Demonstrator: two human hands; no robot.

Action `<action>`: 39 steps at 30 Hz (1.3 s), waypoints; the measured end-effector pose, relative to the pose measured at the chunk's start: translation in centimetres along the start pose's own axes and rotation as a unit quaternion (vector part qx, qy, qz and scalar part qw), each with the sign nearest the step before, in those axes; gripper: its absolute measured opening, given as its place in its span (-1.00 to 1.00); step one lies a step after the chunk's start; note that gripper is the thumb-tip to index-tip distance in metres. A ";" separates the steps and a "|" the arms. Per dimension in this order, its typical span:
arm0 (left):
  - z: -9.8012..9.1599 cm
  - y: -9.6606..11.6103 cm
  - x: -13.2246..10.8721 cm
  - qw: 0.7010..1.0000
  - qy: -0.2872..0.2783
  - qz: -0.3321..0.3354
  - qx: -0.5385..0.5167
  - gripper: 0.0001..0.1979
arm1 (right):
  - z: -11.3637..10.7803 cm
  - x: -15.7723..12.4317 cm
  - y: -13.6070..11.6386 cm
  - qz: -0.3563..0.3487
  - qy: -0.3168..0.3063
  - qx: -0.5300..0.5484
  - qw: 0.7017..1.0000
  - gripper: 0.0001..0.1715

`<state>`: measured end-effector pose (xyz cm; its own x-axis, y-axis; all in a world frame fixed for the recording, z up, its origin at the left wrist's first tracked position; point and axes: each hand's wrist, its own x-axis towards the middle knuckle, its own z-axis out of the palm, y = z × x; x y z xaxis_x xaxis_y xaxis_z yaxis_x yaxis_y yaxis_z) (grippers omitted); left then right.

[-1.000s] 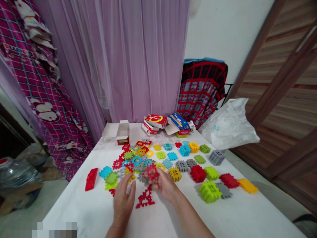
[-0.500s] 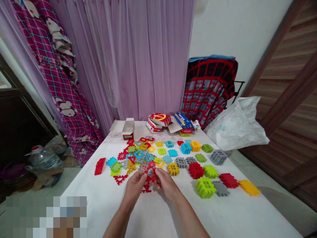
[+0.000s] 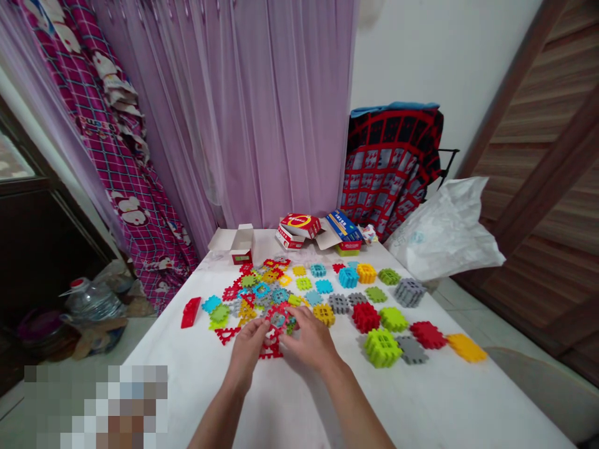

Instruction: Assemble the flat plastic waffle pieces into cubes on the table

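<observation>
holding: the left hand (image 3: pixel 250 340) had its thumb and fingertips pinched on the left edge of a red notched tile (image 3: pixel 279 307) with openings in it.
tile's place: above the near edge of the mixed pile, between the two hands.
right hand: the right hand (image 3: pixel 309 335) was at the tile's right side, thumb and forefinger spread apart; i could not tell whether they pressed on it.
under the hands: a red triangular lattice piece (image 3: pixel 271 355) lay just below the tile, partly hidden.
pile: red, yellow, green, blue and grey interlocking tiles (image 3: pixel 249 280) overlapped beyond the hands.
left side: a red flat piece (image 3: pixel 190 312) lay near a blue tile (image 3: pixel 211 304).
right side: a yellow block (image 3: pixel 324 315) sat near the right hand, with a red block (image 3: pixel 365 317) and a lime green block (image 3: pixel 382 348) farther right.
table's far end: an open carton (image 3: pixel 242 244) stood left of a red box (image 3: pixel 302 224) and a blue box (image 3: pixel 344 226).
bag: a white plastic bag (image 3: pixel 444 231) stood at the right edge.
</observation>
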<state>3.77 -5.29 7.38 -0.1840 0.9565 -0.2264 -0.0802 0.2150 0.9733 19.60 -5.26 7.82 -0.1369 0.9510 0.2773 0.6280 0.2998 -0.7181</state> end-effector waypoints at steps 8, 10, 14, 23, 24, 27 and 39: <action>-0.2 0.5 0.3 0.999 -0.042 0.018 0.008 -0.42 | -0.1 -0.2 -0.4 -0.021 0.074 -0.060 0.995 -0.54; -0.2 0.5 0.3 0.999 -0.048 0.014 0.005 -0.41 | -0.2 -0.3 -0.5 -0.019 0.079 -0.068 0.994 -0.56; 0.2 0.7 0.4 0.998 -0.059 0.017 0.014 -0.43 | -0.3 -0.9 -0.7 -0.007 0.087 -0.079 0.993 -0.54; 0.2 0.3 0.4 0.993 -0.038 0.079 0.076 -0.34 | -5.4 -1.7 3.1 0.054 0.193 -0.163 0.966 -0.61; -0.4 -0.1 0.6 0.990 -0.016 0.104 0.095 -0.35 | -6.8 -1.7 4.0 0.078 0.204 -0.188 0.958 -0.62; -2.6 -1.6 1.1 0.967 0.063 0.189 0.159 -0.44 | -11.0 -1.9 6.5 0.177 0.196 -0.269 0.926 -0.56; -6.7 -5.5 1.9 0.907 0.174 0.249 0.294 -0.54 | -12.4 -2.4 8.9 0.308 0.110 -0.337 0.883 -0.41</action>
<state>-2.66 -6.01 1.39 -0.3600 0.8661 0.3469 0.6139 -0.0600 0.7871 35.00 -5.79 8.65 0.4954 0.8579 0.1365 0.8545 -0.4530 -0.2541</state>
